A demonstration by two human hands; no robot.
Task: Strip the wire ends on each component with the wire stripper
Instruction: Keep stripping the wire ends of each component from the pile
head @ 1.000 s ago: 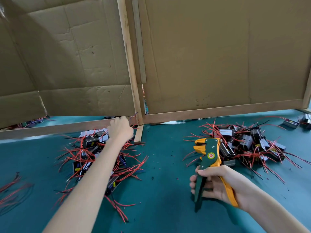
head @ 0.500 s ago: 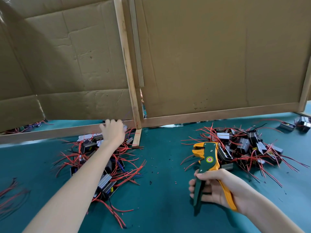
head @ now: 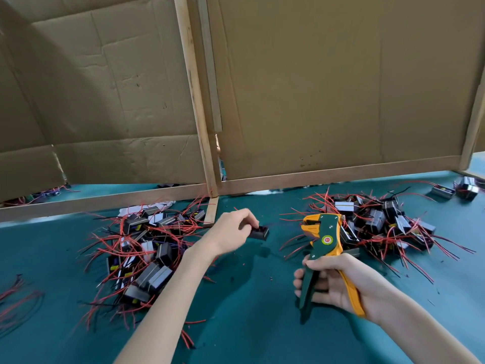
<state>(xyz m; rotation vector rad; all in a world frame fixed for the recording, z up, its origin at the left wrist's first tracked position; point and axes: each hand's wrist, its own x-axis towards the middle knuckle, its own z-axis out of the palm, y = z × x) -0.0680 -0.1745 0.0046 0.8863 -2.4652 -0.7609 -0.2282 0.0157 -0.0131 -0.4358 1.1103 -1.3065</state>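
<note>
Loose red wires [head: 15,298] lay at the far left edge of the green bench [head: 249,332]. Next along, a pile of black components [head: 147,248] with red leads sat in front of the cardboard screen [head: 341,88]. The left hand [head: 231,229] reached past that pile, fingers pinching one small black component [head: 260,232], held between the two piles. Couldn't tell the state of its wire ends. The right hand [head: 338,282] gripped the wire stripper [head: 323,245] by its handles: fingers curled round the green one, yellow one against the palm, handles spread, head pointing away from the person. A second pile [head: 380,224] lay just behind the stripper's head. Two more components [head: 456,190] sat apart at the far right, near the screen's wooden frame [head: 328,173].
</note>
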